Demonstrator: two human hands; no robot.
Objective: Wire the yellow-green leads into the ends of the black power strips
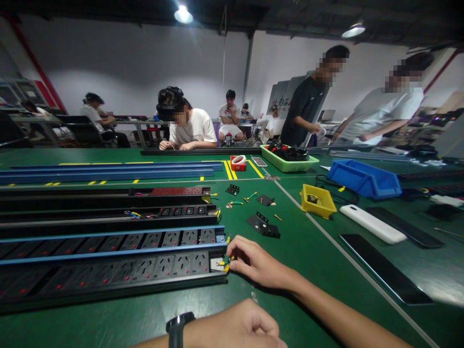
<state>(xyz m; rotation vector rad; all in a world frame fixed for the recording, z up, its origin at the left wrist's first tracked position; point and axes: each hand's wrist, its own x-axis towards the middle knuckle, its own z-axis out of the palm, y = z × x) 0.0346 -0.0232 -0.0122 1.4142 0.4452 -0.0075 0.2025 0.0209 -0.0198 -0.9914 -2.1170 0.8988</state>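
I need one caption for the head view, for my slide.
Bare right hand at the yellow-green wire by a long black socket strip's end.

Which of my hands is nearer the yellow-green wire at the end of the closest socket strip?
Right. The right hand has its fingers at the wire, by the strip's end; the left hand is apart from it, lower in view.

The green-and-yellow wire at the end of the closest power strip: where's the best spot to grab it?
Probably pinch the outermost bit of the wire from the right, where the right hand is. It's thin, and the power strip looks open at that end, while raised long walls would crowd you from front or back.
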